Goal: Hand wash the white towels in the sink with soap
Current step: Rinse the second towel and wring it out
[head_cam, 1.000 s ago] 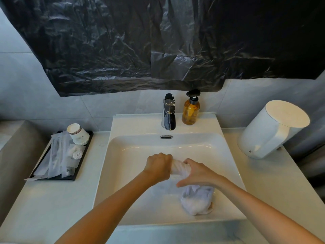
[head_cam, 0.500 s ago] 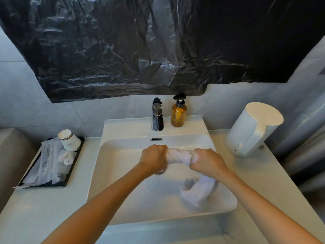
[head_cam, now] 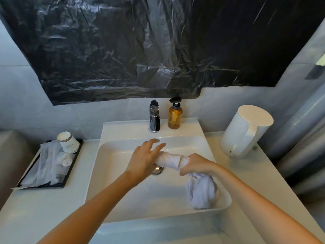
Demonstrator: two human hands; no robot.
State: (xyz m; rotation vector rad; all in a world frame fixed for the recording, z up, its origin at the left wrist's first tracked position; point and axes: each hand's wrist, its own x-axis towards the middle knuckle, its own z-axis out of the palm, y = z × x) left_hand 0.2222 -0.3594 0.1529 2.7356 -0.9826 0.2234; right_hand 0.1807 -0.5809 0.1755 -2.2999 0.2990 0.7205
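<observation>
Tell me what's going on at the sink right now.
A person is wringing a white towel over the sink. The right hand grips the twisted part; the left hand, fingers spread, rests on its other end. The loose end hangs down inside. No water runs from the tap; the soap stands beside it.

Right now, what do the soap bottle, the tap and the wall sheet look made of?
Soap bottle: amber see-through glass or plastic, can't tell which; black pump. Tap: polished metal, dark mirror-like reflections. Wall sheet: thin black plastic film, crinkled and glossy.
</observation>
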